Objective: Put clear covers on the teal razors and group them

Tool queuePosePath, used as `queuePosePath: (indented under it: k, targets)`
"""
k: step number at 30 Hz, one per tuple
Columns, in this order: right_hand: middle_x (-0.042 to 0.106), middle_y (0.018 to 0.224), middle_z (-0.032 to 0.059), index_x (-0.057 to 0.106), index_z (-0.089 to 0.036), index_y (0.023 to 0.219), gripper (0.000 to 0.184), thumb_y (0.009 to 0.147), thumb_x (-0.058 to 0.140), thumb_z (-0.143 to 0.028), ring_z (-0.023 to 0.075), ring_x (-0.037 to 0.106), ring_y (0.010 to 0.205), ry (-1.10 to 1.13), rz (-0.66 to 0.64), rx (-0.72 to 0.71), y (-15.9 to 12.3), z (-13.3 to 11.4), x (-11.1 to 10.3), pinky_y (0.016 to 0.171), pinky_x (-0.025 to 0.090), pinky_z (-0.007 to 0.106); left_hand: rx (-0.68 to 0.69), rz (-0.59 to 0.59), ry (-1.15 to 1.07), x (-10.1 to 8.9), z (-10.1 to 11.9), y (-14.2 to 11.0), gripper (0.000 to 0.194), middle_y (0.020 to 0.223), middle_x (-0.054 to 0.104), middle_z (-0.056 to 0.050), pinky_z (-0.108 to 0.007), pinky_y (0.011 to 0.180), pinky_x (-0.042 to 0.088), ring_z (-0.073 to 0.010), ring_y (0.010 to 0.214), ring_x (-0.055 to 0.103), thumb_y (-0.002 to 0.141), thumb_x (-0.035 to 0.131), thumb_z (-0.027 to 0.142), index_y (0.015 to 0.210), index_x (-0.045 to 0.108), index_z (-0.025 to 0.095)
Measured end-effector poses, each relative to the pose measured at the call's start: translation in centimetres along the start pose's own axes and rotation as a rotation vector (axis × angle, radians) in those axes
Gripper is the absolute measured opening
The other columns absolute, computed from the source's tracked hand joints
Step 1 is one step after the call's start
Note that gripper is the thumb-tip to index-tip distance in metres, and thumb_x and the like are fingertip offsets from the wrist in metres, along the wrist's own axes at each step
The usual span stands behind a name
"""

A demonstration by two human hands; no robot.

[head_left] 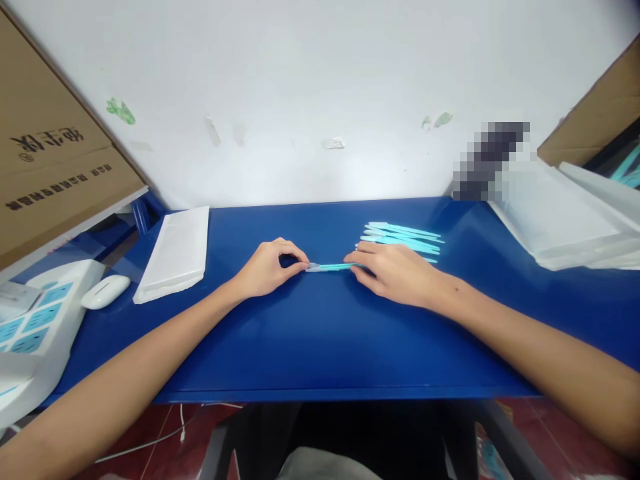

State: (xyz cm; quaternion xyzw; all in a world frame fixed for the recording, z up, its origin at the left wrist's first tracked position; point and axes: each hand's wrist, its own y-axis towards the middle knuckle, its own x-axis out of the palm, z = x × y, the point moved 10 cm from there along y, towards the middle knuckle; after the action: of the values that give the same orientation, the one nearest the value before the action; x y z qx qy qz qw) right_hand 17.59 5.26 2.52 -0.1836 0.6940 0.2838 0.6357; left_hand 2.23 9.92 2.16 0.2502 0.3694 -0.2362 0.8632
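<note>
In the head view my left hand point(273, 267) has its thumb and forefinger closed in a pinch at the pale left end of a few slim turquoise sticks point(333, 267). My right hand point(393, 270) is closed over their other end, which its fingers hide. The sticks lie crosswise, low over the blue table. Just behind my right hand, several more turquoise sticks point(400, 233) with pale, flatter ends lie in a loose bunch, partly covered by that hand. Their exact kind is too small to make out.
The blue table point(300, 347) meets a white wall. To the left are a white packet point(175, 250), a white case point(106, 292), a power strip point(45, 320) and a cardboard box point(60, 147). White translucent bags point(560, 213) lie at right beside a pixelated patch.
</note>
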Motion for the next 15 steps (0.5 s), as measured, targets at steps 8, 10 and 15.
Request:
queuePosePath:
  k: [8,10,15]
  targets:
    - [0.068,0.104,0.0086,0.069,-0.018,0.118,0.034,0.102,0.041,-0.027,0.0183,0.063,0.081,0.015,0.011,-0.001,-0.1,0.2,-0.1,0.062,0.034,0.030,0.018,-0.008,0.033,0.1,-0.1,-0.1,0.016,0.098,0.076,-0.003,-0.035,0.084,0.050,-0.0217,0.094,0.065,0.090,0.065,0.032,0.094,0.078,0.025]
    - [0.068,0.103,0.0086,0.069,-0.017,0.116,0.033,0.102,0.041,-0.027,0.0183,0.062,0.081,0.016,0.001,0.003,0.0,0.2,0.0,0.062,0.034,0.029,0.029,-0.021,0.036,0.2,0.0,-0.1,0.016,0.098,0.076,-0.003,-0.035,0.085,0.050,-0.0217,0.095,0.064,0.090,0.064,0.031,0.095,0.078,0.024]
    - [0.067,0.100,0.0074,0.069,-0.018,0.113,0.031,0.102,0.041,-0.027,0.0182,0.062,0.080,0.020,-0.023,0.006,-0.1,0.0,0.3,0.061,0.033,0.030,0.101,-0.034,0.062,0.3,1.3,-0.2,0.018,0.099,0.076,-0.003,-0.035,0.087,0.050,-0.0209,0.095,0.064,0.091,0.062,0.028,0.098,0.077,0.023]
